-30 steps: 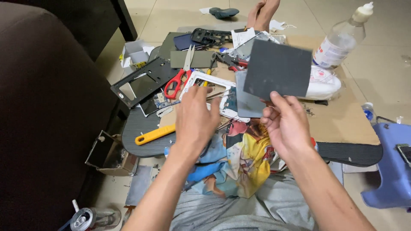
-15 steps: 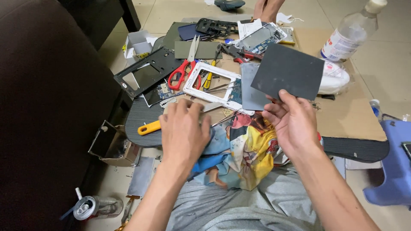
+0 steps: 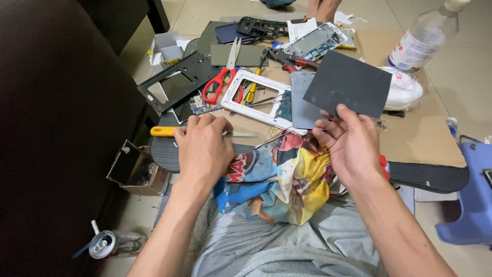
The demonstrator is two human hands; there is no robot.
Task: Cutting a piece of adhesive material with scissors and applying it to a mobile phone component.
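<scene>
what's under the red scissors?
The red scissors lie across a grey-green flat panel and the white frame's corner. Beneath the handles is dark board surface; whatever the panel covers is hidden.

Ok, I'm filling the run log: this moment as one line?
left hand: on yellow-handled tool | right hand: holds dark grey sheet | nearby: white frame, red scissors

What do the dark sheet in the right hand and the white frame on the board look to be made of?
Dark sheet: thin, matte grey, stiff and flat in the right hand; perhaps plastic or coated metal. White frame: smooth, moulded-looking with rounded corners, probably plastic.
</scene>
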